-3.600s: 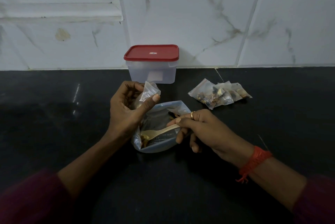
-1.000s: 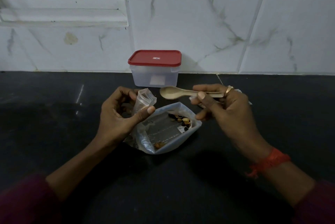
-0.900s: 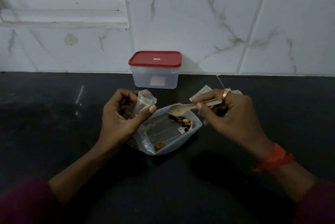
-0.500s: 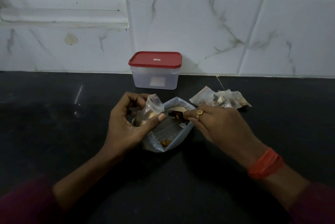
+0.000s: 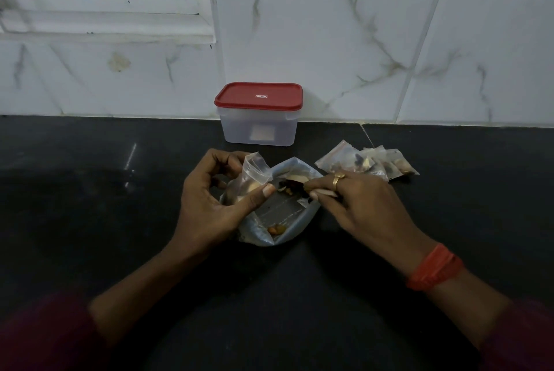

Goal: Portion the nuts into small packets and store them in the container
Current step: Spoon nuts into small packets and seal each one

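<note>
A large clear bag of mixed nuts (image 5: 281, 217) lies open on the black counter (image 5: 90, 205). My left hand (image 5: 209, 205) pinches a small clear packet (image 5: 254, 172) upright over the bag's left side, with a few nuts inside it. My right hand (image 5: 356, 202) grips a pale wooden spoon (image 5: 325, 192); its bowl (image 5: 295, 177) reaches into the bag's mouth among dark nuts. Several filled small packets (image 5: 365, 163) lie in a pile behind my right hand. A translucent container with a red lid (image 5: 258, 114) stands closed against the wall.
A white marble-tiled wall (image 5: 359, 40) rises right behind the container. A window ledge (image 5: 105, 19) juts out at the upper left. Dark counter stretches to both sides and toward me.
My right hand swung the empty spoon down from beside the small packet into the big bag. Since half a second ago it has dug a little deeper. The left hand has barely moved.
</note>
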Demonstrator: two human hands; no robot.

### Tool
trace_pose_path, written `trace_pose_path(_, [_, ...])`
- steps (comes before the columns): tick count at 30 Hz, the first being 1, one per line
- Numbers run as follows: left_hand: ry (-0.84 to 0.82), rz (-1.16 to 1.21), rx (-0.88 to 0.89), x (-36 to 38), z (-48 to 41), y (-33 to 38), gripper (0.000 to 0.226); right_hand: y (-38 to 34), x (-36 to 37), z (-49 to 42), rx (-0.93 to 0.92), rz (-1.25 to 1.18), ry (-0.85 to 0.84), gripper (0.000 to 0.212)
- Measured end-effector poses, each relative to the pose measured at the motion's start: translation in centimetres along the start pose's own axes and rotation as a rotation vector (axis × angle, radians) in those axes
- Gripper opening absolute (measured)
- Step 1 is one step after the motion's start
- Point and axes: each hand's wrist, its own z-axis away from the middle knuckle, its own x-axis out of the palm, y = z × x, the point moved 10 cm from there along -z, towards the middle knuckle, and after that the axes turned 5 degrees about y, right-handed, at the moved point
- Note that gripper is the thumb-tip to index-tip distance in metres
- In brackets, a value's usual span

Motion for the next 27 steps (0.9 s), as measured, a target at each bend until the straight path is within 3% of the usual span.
trace_pose_path(4, [0.011,0.019,0.005,-0.1,-0.1,0.1,0.044,1.4,-1.0,-0.2,0.084,-0.089,0.086,0.028])
trace_pose_path(9, [-0.004,0.041,-0.002,0.0,-0.2,-0.2,0.044,1.2,0.7,0.3,0.076,0.08,-0.011,0.027])
trace_pose_path(14, [-0.01,0.05,-0.016,0.1,-0.3,-0.3,0.043,1.7,-0.3,-0.2,0.114,-0.148,0.082,0.03])
trace_pose_path(21, [-0.008,0.037,-0.002,0.0,-0.3,-0.5,0.045,1.3,1.3,-0.1,0.087,-0.2,-0.079,0.028])
trace_pose_path(27, [-0.004,0.034,-0.009,0.0,-0.3,-0.7,0.044,1.7,-0.3,-0.2,0.118,-0.257,0.024,0.029])
